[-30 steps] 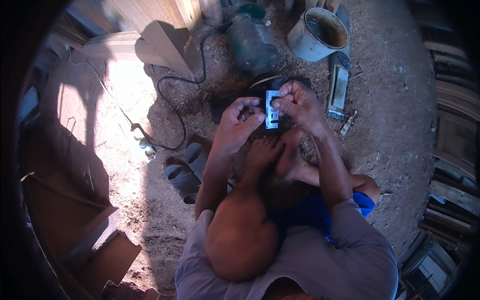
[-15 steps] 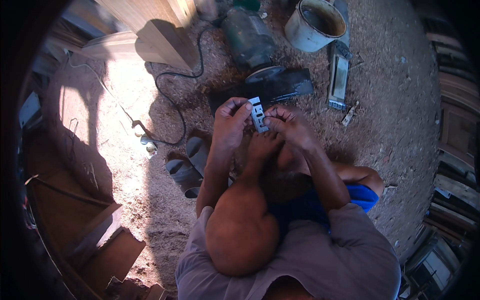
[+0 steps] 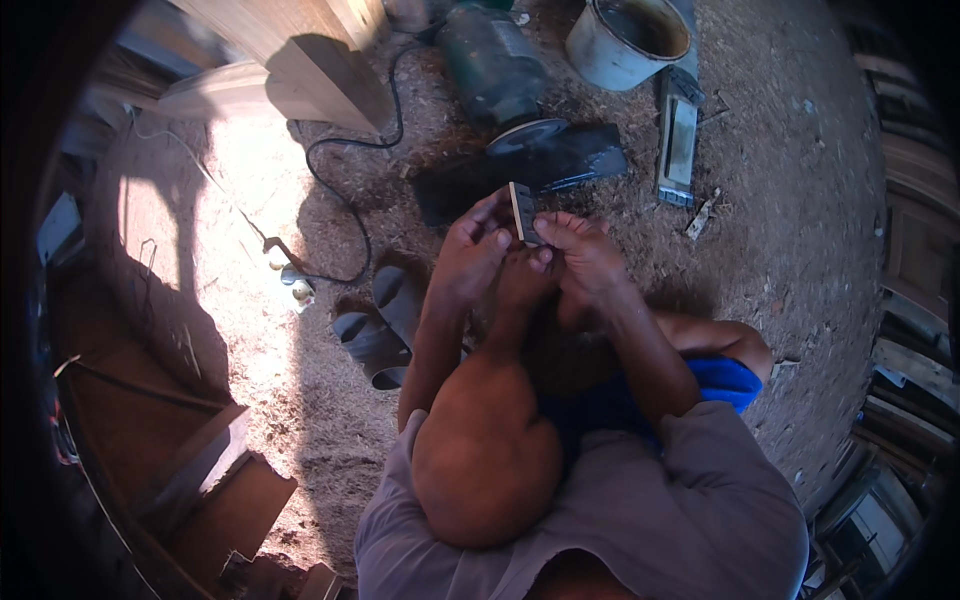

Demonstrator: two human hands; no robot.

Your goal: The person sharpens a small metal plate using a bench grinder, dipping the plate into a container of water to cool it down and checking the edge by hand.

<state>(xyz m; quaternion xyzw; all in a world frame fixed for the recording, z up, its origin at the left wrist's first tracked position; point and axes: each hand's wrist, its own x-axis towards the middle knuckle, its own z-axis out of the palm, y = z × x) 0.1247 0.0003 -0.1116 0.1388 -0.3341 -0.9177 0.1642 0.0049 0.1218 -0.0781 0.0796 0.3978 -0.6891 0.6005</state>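
Observation:
A slotted metal planer blade [image 3: 523, 214] stands tilted above my foot, one narrow edge catching the light. My right hand [image 3: 585, 258] pinches its right side between thumb and fingers. Close on the other side is my left hand [image 3: 472, 248], its fingers bent near the blade's left edge and its thumb apart from them. Whether those fingertips touch the blade I cannot tell. Just beyond my hands lies a dark flat slab [image 3: 450, 190], and a green motor-like machine [image 3: 492, 70] with a round disc [image 3: 527, 135] is behind it.
A whitish bucket [image 3: 610, 60] of murky liquid stands at the back, beside a sharpening stone in a holder [image 3: 680, 145]. Dark sandals [image 3: 370, 338] lie left of my leg. A black cable [image 3: 318, 175] crosses the shavings-covered floor. Timber [image 3: 280, 55] and panels [image 3: 915, 255] line the sides.
The blade has turned from its slotted face toward its narrow edge. My left thumb has come off the blade's face, while my right hand keeps hold.

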